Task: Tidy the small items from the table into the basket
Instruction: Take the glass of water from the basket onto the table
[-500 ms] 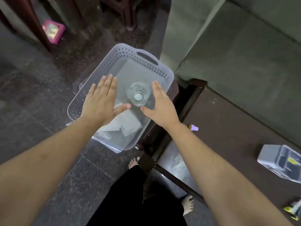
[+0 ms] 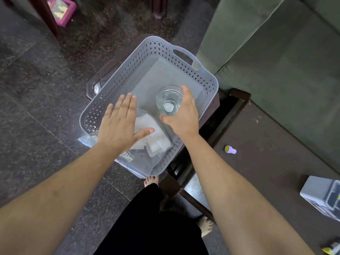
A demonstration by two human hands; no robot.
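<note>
A grey perforated plastic basket (image 2: pixel 114 83) rests on a dark stool beside the table. Inside it stand a clear drinking glass (image 2: pixel 168 100), some white folded packets (image 2: pixel 156 138) and a printed plastic bag (image 2: pixel 128 159) that hangs over the near rim. My left hand (image 2: pixel 119 126) hovers flat over the basket's left half, fingers spread, holding nothing. My right hand (image 2: pixel 184 116) lies along the glass's right side with fingers straight and the thumb under its near edge, not closed around it. A small purple stamp (image 2: pixel 230 149) lies on the dark table (image 2: pixel 276 172).
A grey box (image 2: pixel 322 196) and a yellow-black item (image 2: pixel 331 250) sit at the table's right edge. A green sofa (image 2: pixel 276 61) stands behind the table. A pink box (image 2: pixel 62 10) lies on the dark stone floor at top left. My bare feet are below the basket.
My right hand has drawn closer to the glass and now overlaps its right rim. My left hand has slid slightly left and nearer. The glass has stayed in the basket.
</note>
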